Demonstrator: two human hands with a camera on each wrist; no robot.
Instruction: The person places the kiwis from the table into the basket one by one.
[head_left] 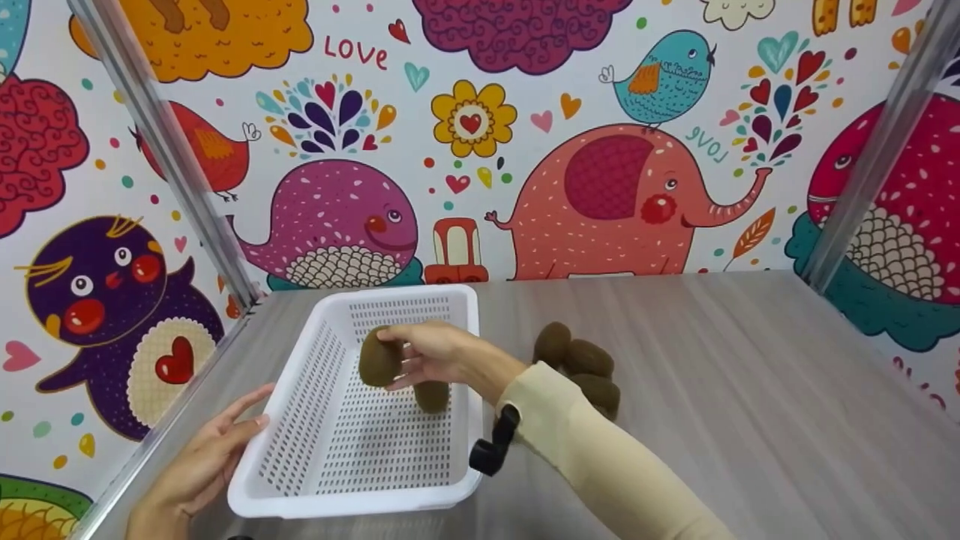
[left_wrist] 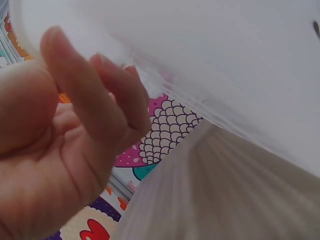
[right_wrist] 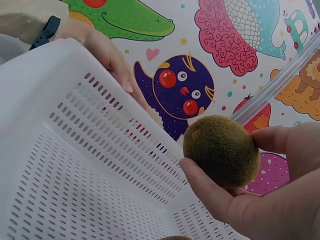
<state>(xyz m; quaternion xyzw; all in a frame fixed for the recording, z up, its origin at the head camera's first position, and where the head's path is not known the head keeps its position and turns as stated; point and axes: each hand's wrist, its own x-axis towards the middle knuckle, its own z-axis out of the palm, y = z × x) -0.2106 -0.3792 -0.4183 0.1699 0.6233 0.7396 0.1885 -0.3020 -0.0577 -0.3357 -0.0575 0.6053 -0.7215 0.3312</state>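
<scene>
A brown fuzzy kiwi (head_left: 380, 358) is pinched between the thumb and fingers of my right hand (head_left: 435, 351), raised over the white plastic basket (head_left: 244, 491). The right wrist view shows this kiwi (right_wrist: 221, 151) up close, clear of the basket floor. Beneath my right hand, another kiwi (head_left: 432, 397) lies inside the basket, partly hidden. My left hand (head_left: 206, 457) holds the basket's left rim, thumb at the top edge and fingers bent below it on the outside. In the left wrist view those fingers (left_wrist: 95, 95) curl up beside the basket wall.
Several more kiwis (head_left: 589, 358) lie grouped on the grey wood-grain table (head_left: 720, 390) right of the basket, partly behind my right forearm. A cartoon-printed wall (head_left: 480, 45) and metal posts (head_left: 870, 150) bound the table.
</scene>
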